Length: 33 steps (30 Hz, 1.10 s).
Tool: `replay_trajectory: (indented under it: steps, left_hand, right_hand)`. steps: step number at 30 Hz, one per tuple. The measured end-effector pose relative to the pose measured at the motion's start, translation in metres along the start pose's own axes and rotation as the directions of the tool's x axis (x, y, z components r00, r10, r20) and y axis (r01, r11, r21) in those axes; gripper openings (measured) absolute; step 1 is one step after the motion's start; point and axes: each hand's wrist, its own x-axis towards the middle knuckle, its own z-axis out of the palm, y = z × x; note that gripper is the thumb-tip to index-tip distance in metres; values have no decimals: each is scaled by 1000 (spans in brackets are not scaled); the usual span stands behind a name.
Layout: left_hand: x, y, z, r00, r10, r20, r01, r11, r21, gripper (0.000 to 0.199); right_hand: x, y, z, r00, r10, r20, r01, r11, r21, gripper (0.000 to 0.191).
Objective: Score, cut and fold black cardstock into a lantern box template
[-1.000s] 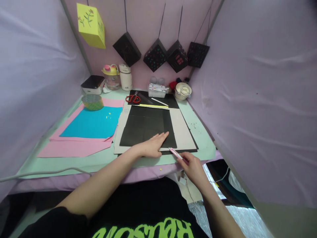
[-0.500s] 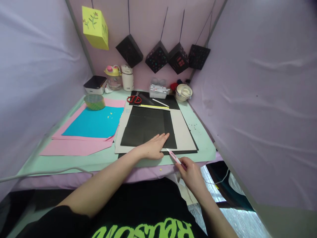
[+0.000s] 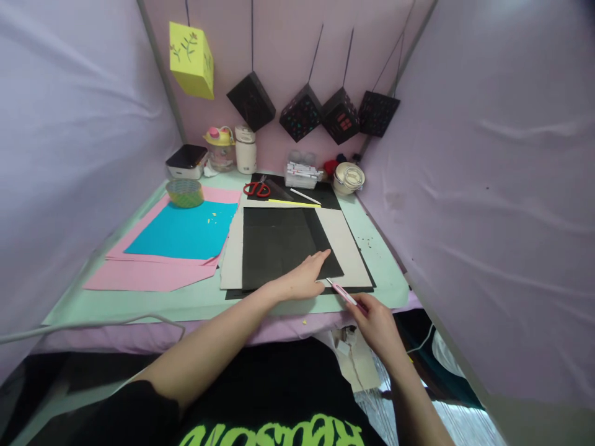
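My left hand (image 3: 305, 277) lies flat with its fingers stretched over the lower right part of a black sheet of card (image 3: 279, 248). That sheet rests slightly turned on a pale grey board (image 3: 346, 248), which has more black card under it. In my right hand (image 3: 375, 318) is a pink and white utility knife (image 3: 343, 293), its blade out. The blade tip points up and left, close to the sheet's lower edge and just right of my left hand; whether it touches cannot be told.
Red-handled scissors (image 3: 257, 189), a yellow strip (image 3: 295, 203) and a white stick (image 3: 305, 196) lie behind the board. Blue paper (image 3: 183, 232) and pink paper (image 3: 134, 277) are at left, with a tape roll (image 3: 185, 193). A marker box (image 3: 302, 175) and bowl (image 3: 348, 178) stand behind; paper cubes hang above.
The black sheet has turned on the grey board and shifted right, its lower left corner now nearer me. My left hand has gone right with it, and the knife has moved right too.
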Motion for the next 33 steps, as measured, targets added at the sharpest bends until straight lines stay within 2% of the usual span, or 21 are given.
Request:
replay_trajectory:
  steps: [2, 4, 6, 8, 11, 13, 17, 19, 21, 23, 25, 28, 29, 31, 33]
  left_hand:
    - [-7, -4, -15, 997, 40, -65, -42, 999, -26, 72]
    - [-21, -19, -33, 992, 88, -88, -87, 996, 15, 58]
    - [-39, -41, -48, 998, 49, -35, -47, 996, 74, 49]
    - [-56, -62, -54, 999, -6, 35, 1, 992, 128, 44]
    - [-69, -80, -49, 996, -27, 87, 9, 980, 197, 45]
    - [-67, -82, -42, 997, -41, 59, 25, 967, 254, 45]
    - [-57, -77, -31, 983, -149, -110, 180, 906, 384, 47]
    - [-53, -74, -29, 961, -188, -204, 260, 866, 427, 48]
    - [-52, -71, -28, 940, -203, -273, 311, 839, 446, 47]
    - [-51, -67, -26, 930, -197, -311, 326, 833, 447, 44]
    - [-50, -63, -25, 924, -188, -333, 327, 841, 431, 42]
    - [-49, -60, -22, 918, -149, -367, 302, 864, 404, 41]
    - [-48, -60, -21, 924, -116, -364, 268, 875, 403, 41]
    - [-47, -62, -20, 954, -23, -298, 150, 899, 411, 41]
    - [-46, -64, -19, 982, 47, -184, 31, 917, 398, 40]
  right_hand:
    - [3, 8, -9, 1000, 25, 10, -25, 999, -26, 25]
    - [2, 15, -18, 997, 61, 37, -59, 997, -47, 29]
    - [1, 21, -27, 994, 83, 67, -79, 995, -60, 31]
    - [0, 26, -32, 993, 85, 86, -79, 995, -65, 33]
    - [6, 27, -33, 998, 61, 23, -60, 997, -42, 35]
    - [14, 26, -31, 997, 38, -61, -39, 999, -15, 37]
    - [26, 28, -29, 993, 51, -111, -60, 995, -76, 40]
    - [23, 27, -31, 989, 94, -118, -107, 988, -110, 42]
    - [15, 21, -30, 986, 134, -104, -140, 989, -49, 45]
    - [0, 5, -24, 987, 161, -7, -158, 979, 132, 51]
    - [-17, -18, -10, 973, 156, 172, -212, 900, 382, 60]
    - [-42, -53, 19, 904, 82, 420, -332, 752, 569, 60]
    - [-48, -61, 28, 889, 61, 454, -355, 718, 598, 59]
    - [-56, -71, 43, 862, 19, 506, -391, 660, 641, 56]
    - [-60, -73, 53, 851, -6, 525, -408, 620, 670, 53]
